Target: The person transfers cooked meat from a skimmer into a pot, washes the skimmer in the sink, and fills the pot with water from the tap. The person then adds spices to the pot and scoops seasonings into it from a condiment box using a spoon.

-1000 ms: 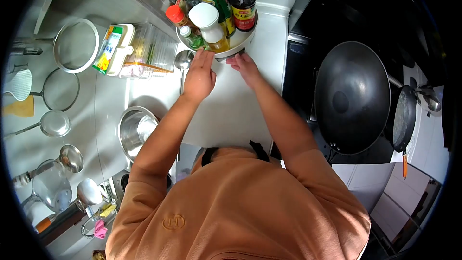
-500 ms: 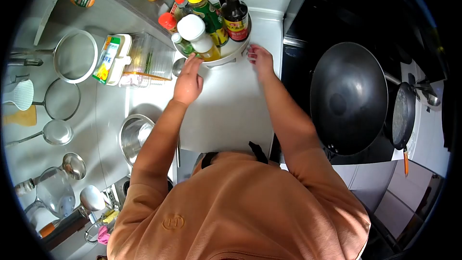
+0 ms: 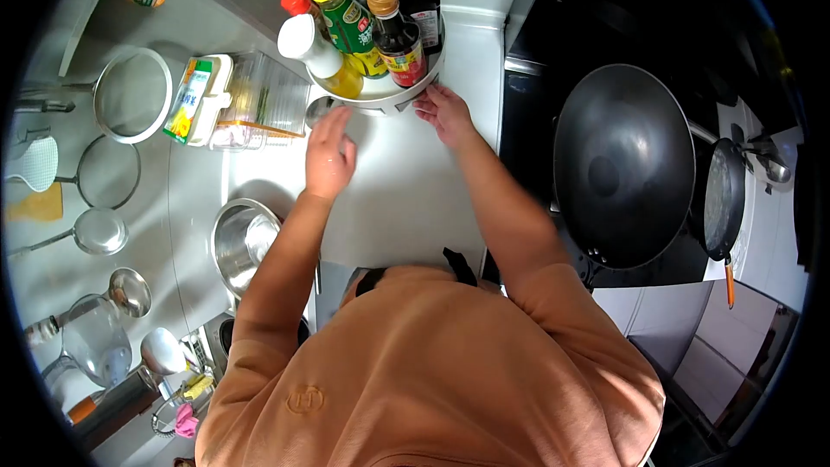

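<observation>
A round white tray (image 3: 373, 104) at the top centre holds several bottles. Toward its front stand a white-capped bottle of yellow oil (image 3: 346, 78), a green bottle with a yellow cap (image 3: 350, 26) and a dark sauce bottle (image 3: 400, 52). My right hand (image 3: 443, 115) has its fingers pressed to the tray's front right rim. Just below the front left rim is my left hand (image 3: 329, 156), its fingers apart and holding nothing. A metal spoon (image 3: 319, 110) lies partly behind that hand.
A black wok (image 3: 624, 164) sits on the stove at right, beside a small pan (image 3: 724, 199). Left of me are a steel bowl (image 3: 245, 242) and a clear container (image 3: 272, 99). Strainers (image 3: 132, 95) and ladles (image 3: 130, 291) hang along the left wall.
The bottles have turned clockwise with the tray, the white-capped one moving left. My right hand left the rim and came back to it. My left hand has drawn slightly down and away.
</observation>
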Demonstrator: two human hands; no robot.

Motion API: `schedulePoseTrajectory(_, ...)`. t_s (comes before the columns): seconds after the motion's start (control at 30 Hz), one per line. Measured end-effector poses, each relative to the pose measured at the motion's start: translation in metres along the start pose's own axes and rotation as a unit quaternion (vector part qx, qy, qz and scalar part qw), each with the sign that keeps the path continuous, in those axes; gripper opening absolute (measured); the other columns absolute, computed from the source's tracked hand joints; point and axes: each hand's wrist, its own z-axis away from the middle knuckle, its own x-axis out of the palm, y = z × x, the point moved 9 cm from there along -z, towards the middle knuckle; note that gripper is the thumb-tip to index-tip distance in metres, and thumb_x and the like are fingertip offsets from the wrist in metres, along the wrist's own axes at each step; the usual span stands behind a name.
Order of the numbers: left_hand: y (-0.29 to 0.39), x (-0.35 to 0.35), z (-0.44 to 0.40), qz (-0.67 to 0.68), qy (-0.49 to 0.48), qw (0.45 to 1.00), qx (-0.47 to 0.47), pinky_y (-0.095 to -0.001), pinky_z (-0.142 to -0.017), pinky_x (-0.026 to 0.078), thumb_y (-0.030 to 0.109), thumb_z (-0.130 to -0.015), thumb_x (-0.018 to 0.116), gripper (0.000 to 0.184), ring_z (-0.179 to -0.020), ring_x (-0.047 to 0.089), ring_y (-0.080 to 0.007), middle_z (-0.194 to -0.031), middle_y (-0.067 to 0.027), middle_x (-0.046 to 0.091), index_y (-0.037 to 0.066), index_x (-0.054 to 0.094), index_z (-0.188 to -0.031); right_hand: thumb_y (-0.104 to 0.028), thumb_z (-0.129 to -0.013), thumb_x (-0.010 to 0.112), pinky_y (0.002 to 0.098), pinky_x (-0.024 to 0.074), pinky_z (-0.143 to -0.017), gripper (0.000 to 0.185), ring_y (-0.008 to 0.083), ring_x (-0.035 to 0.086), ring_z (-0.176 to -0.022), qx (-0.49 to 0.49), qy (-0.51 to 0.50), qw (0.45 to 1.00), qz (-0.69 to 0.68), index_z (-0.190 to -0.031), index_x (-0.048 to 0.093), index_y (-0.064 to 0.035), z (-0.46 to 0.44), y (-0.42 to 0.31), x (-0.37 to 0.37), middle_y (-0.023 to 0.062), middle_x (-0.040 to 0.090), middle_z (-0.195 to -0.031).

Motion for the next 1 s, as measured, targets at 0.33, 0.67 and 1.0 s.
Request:
schedulePoseTrajectory(0.33,0.028,0.023,-0.012,-0.072,-0.061,0.994,0.058,-0.0377,-0.097,0.042,-0.004,-0.070,0.059,0.057,-0.117,0.047,-0.0315,-0.129,-0.0132,0.051,0.001,0.050,-0.126,-0.018,-0.096,0.049,0.0354,0.0530,-0.078,0.012,0.0216,0.064,-0.083,-0.022,-0.010,1.000,0.012,-0.098,0.049,-0.0059,0.036,0.028,-0.007,0.0097,0.062,-0.090)
schedulePoseTrajectory(0.67,0.023,0.028,-0.005,-0.074,-0.081,0.994,0.015,-0.0400,-0.102,0.038,0.001,-0.073,0.057,0.059,-0.126,0.042,-0.0303,-0.137,-0.0138,0.044,0.001,0.045,-0.131,-0.027,-0.094,0.055,0.0368,0.0547,-0.074,0.024,0.0242,0.066,-0.080,0.016,0.039,0.998,0.041,-0.098,0.048,-0.0043,0.058,0.033,-0.003,0.0111,0.062,-0.088)
schedulePoseTrajectory(1.0,-0.011,0.054,0.067,0.224,-0.040,0.925,-0.303,-0.0355,-0.099,0.040,0.025,-0.087,0.059,0.055,-0.119,0.048,-0.0328,-0.133,-0.0223,0.045,-0.001,0.042,-0.133,-0.028,-0.095,0.053,0.0365,0.0551,-0.077,0.029,0.0280,0.066,-0.082,-0.002,0.045,0.994,0.096,-0.096,0.046,0.0002,0.110,0.039,-0.019,0.0161,0.062,-0.089)
